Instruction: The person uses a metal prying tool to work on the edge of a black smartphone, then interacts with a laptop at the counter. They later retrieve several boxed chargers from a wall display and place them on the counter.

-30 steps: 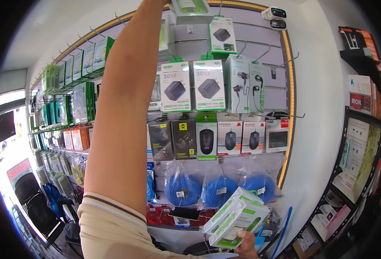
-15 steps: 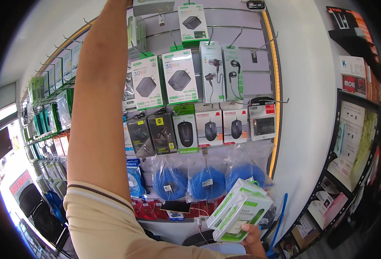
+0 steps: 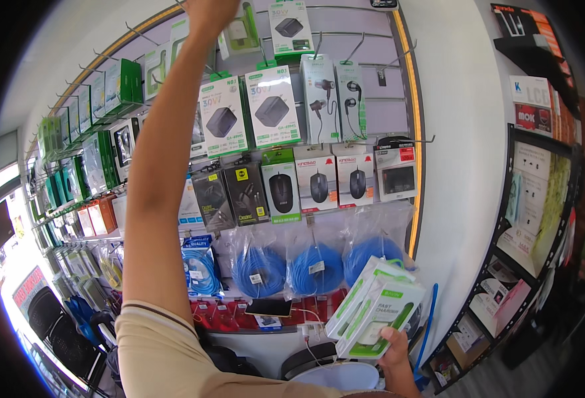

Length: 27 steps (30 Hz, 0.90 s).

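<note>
My left arm stretches up the left side of the view, in a beige short sleeve. My left hand is at the top edge, its fingers mostly cut off by the frame. Just right of it is a white-and-green charger box by the wall rack; whether I touch it cannot be seen. Low on the right, my right hand grips several white-and-green charger boxes stacked together, thumb over the front one. The stack is tilted, in front of bagged blue cable coils.
Hooks on the slatted display wall carry grey-cube charger boxes, earphone packs and boxed mice. Bagged blue cable coils hang lower. A phone lies beneath them. A black shelf stands at the right.
My left hand has come into view at the top, where mostly forearm showed before. More of the left-hand rack shows. My right hand keeps its charger boxes, slightly shifted in view.
</note>
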Motion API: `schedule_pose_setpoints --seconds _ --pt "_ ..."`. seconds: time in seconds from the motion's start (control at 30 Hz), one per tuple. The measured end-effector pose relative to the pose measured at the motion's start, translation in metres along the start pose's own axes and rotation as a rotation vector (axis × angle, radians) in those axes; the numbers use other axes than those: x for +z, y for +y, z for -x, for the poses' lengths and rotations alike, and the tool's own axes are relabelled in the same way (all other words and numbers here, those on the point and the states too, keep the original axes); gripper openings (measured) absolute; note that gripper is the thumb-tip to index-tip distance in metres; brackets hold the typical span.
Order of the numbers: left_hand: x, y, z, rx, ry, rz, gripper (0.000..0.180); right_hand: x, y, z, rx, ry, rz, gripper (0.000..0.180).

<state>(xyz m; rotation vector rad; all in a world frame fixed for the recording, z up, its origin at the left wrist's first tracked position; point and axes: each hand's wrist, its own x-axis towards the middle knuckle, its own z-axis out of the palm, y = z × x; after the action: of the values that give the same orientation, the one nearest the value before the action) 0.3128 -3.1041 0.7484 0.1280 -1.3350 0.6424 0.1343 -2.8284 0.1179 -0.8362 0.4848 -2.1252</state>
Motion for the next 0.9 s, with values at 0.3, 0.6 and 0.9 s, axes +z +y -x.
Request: schedule_pose_setpoints --seconds 0.3,0.6,0.9 --pt "-0.135 0.199 0.257 0.082 -1.204 0.969 0.033 0.051 -0.006 -0.023 -0.406 -0.051 0.549 0.077" --pt "-0.157 0.168 0.298 -0.171 -1.164 1.291 0.025 0.048 0.021 -0.039 -0.777 -0.229 0.882 0.078" --pt "-0.149 0.144 0.221 -0.856 -0.782 1.241 0.016 0.102 0.034 -0.071 -0.617 -0.026 0.243 0.085"
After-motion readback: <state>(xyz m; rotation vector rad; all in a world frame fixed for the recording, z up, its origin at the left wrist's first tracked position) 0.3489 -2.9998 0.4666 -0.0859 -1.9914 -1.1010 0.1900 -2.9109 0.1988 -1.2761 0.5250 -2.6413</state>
